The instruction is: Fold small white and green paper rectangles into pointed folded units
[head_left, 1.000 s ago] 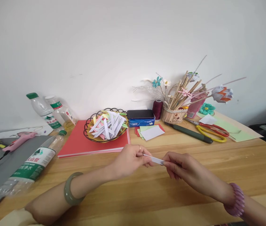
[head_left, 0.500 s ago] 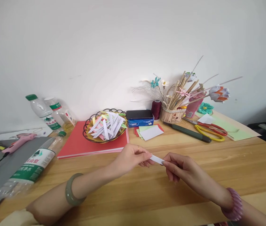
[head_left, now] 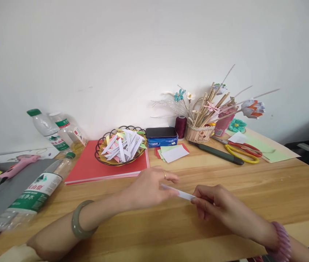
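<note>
A narrow white paper strip (head_left: 185,195) slants above the wooden table in front of me. Its near right end is pinched between the thumb and fingers of my right hand (head_left: 216,203), which wears a purple coil band at the wrist. At the strip's other end is my left hand (head_left: 150,186), its index finger and thumb apart and the thumb against or just in front of the strip; the hand is slightly blurred. Beyond it a woven basket (head_left: 97,155) holds many folded paper strips, mostly white, some pink, yellow and green.
The basket stands on red paper sheets (head_left: 79,169). Behind my hands are small paper cards (head_left: 174,153), a phone (head_left: 161,132) on a blue tissue pack (head_left: 162,142), a thread spool (head_left: 181,127), a dark green cutter (head_left: 220,154) and scissors (head_left: 243,154). Plastic bottles (head_left: 35,189) lie left.
My left hand has loosened its pinch on the strip, its fingers spreading apart. My right hand keeps hold and has shifted slightly right and down; more of the strip shows.
</note>
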Action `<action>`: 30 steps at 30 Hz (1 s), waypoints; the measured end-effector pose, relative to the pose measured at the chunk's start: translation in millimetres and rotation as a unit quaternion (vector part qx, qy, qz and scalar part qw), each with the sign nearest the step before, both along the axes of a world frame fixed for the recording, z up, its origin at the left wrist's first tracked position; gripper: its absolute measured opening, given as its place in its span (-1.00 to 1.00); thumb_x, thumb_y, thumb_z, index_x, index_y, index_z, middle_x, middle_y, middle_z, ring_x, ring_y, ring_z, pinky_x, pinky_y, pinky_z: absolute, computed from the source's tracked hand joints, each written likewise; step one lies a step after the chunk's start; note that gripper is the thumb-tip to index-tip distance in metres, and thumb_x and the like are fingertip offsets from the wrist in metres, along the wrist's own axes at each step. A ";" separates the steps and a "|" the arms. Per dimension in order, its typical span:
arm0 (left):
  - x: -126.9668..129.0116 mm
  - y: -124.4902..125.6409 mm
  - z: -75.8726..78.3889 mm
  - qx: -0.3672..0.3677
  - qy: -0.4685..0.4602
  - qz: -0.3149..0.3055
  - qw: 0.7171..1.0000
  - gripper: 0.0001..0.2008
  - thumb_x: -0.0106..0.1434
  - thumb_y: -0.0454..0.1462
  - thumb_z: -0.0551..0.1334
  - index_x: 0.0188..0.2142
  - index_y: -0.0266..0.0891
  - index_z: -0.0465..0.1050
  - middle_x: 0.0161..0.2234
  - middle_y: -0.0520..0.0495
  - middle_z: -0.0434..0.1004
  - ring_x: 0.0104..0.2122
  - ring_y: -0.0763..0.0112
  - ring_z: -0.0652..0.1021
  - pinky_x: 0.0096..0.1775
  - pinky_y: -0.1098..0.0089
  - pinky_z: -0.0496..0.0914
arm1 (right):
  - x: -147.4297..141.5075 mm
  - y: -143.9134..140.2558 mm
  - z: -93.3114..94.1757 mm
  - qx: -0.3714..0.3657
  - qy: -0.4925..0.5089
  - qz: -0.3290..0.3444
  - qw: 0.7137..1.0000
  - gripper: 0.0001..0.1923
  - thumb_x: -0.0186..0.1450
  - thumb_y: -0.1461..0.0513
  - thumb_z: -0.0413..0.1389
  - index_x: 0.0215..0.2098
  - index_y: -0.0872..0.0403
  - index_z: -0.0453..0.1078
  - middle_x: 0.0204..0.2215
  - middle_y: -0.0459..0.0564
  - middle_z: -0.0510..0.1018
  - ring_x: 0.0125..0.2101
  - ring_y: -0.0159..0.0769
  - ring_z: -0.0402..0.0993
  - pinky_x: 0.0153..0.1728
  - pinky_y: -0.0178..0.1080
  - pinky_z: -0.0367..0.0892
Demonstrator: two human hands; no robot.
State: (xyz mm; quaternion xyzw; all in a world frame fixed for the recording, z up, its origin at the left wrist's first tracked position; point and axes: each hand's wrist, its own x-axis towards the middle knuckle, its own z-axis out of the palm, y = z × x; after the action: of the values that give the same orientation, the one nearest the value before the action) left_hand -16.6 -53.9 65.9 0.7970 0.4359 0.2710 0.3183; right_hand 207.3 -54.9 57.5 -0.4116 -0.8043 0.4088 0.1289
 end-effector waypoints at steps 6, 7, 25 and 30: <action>8.1 -17.7 -4.0 0.124 0.246 -0.107 0.955 -0.79 0.31 -0.29 0.12 -0.35 -0.26 0.52 -0.49 -0.08 0.56 -0.48 0.35 0.55 -0.41 0.46 0.33 | -16.7 -15.0 -3.7 0.144 -0.095 0.033 0.985 -0.74 0.34 0.20 -0.12 -0.44 0.05 0.31 -0.55 -0.04 0.49 -0.54 -0.30 0.39 -0.51 -0.28 0.13; 8.1 -18.2 -5.7 0.125 0.238 -0.105 0.958 -0.79 0.31 -0.29 0.11 -0.34 -0.26 0.52 -0.48 -0.07 0.57 -0.47 0.35 0.55 -0.41 0.47 0.32 | -17.4 -16.6 -5.7 0.158 -0.098 0.042 0.982 -0.75 0.34 0.22 -0.13 -0.42 0.05 0.31 -0.54 -0.04 0.49 -0.54 -0.30 0.39 -0.51 -0.29 0.13; -10.1 -9.4 19.3 0.176 0.220 -0.136 0.950 -0.68 0.21 -0.52 0.06 -0.09 -0.27 0.39 -0.35 -0.04 0.55 -0.33 0.36 0.52 -0.30 0.46 0.33 | 12.2 0.7 -10.5 0.226 -0.020 0.061 0.972 -0.72 0.39 0.23 -0.21 -0.35 0.02 0.29 -0.48 -0.10 0.50 -0.48 -0.38 0.44 -0.43 -0.33 0.26; -10.4 -9.8 22.0 0.126 0.210 -0.077 0.966 -0.81 0.32 -0.40 0.00 -0.29 -0.27 0.37 -0.42 0.00 0.51 -0.48 0.44 0.50 -0.41 0.50 0.30 | 13.2 3.5 -8.4 0.225 -0.017 -0.002 0.974 -0.71 0.38 0.16 -0.14 -0.43 0.02 0.30 -0.56 -0.12 0.47 -0.56 -0.38 0.41 -0.51 -0.33 0.24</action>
State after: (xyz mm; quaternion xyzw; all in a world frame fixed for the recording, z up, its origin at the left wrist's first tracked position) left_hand -26.9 -63.7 87.9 0.9010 0.3923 0.1250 0.1365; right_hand 220.5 -51.4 49.1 -0.3804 -0.8770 0.2102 0.2047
